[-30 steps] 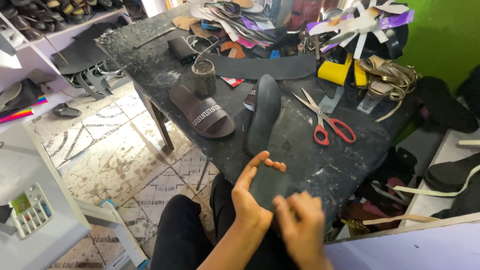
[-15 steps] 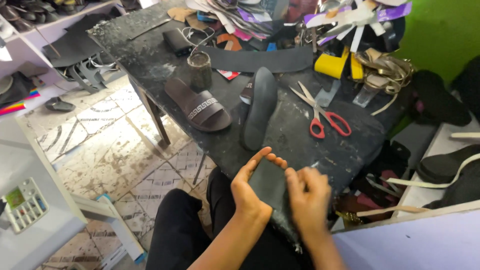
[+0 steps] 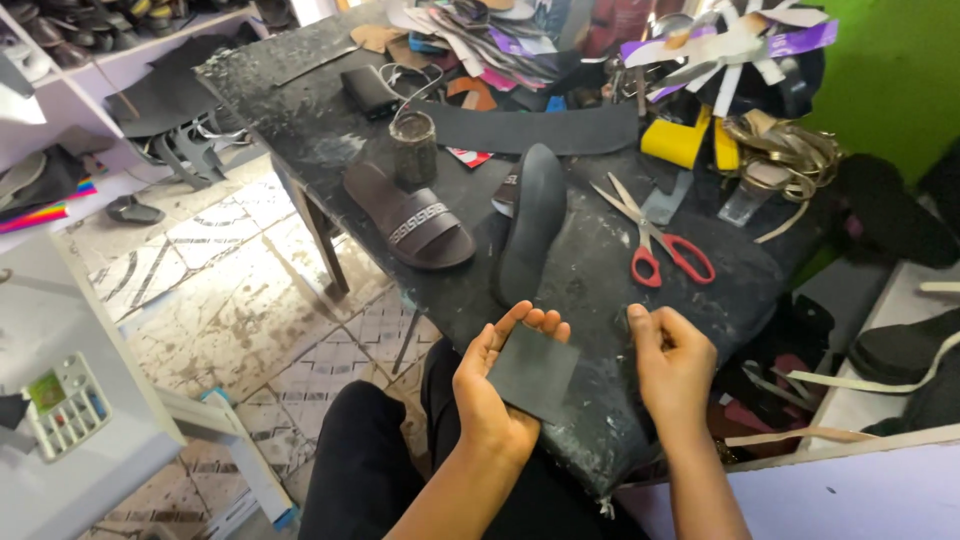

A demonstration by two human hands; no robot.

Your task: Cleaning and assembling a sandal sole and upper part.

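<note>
Hands have parted: left hand (image 3: 500, 390) cradles the dark sheet (image 3: 532, 372), right hand (image 3: 672, 362) now empty.

Bare table (image 3: 590, 285) lies open between sole (image 3: 530, 235) at left and scissors (image 3: 655, 240) at right; farther back, scraps (image 3: 520, 45) crowd everything.
</note>
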